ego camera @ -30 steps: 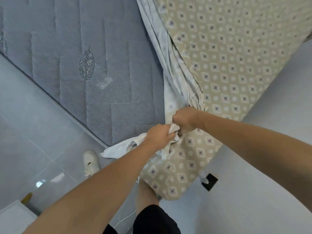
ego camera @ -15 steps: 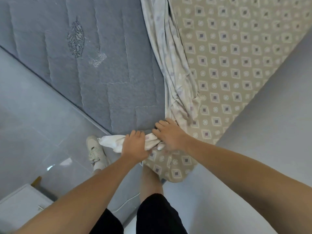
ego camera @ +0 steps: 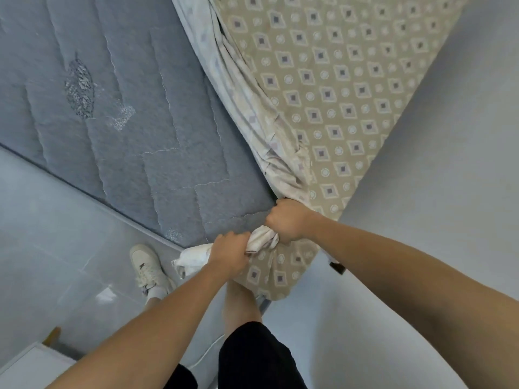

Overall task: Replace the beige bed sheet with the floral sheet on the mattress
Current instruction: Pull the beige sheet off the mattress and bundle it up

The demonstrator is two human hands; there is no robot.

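Glossy tiled floor, pale wall

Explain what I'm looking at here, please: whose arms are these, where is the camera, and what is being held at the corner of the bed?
There is no machine: a person wears one wide-angle camera on the head, looking down at their own bare arms. The grey quilted mattress lies half bare; the beige bed sheet, patterned with diamonds and dots, covers the side by the wall. The left hand and right hand each grip a bunched part of that sheet at the mattress corner, its pale underside showing between them. Below are the person's leg, black shorts, a white shoe and the tiled floor. No floral sheet is visible.
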